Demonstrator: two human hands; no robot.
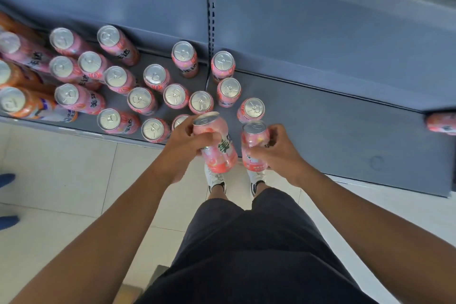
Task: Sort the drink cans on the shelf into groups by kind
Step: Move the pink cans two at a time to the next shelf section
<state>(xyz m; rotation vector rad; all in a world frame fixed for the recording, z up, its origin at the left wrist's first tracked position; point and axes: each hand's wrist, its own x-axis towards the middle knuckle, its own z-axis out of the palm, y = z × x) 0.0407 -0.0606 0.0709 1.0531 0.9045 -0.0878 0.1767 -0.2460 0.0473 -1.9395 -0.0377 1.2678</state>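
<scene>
My left hand [183, 145] grips a pink can [218, 145], tilted, in the air over the front edge of the grey shelf [345, 136]. My right hand [276, 150] grips a second pink can [254, 143], held upright just beside the first. Several more pink cans [139, 100] stand in a loose cluster on the shelf, left of and behind my hands. Orange cans [22, 105] stand at the far left end of the shelf.
A vertical slotted upright [211, 7] divides the shelf's back panel. One pink can [441, 123] lies at the far right, partly under an upper shelf. The right shelf section holds little else. White tiled floor [61, 168], my shoes and blue shoes at the left edge.
</scene>
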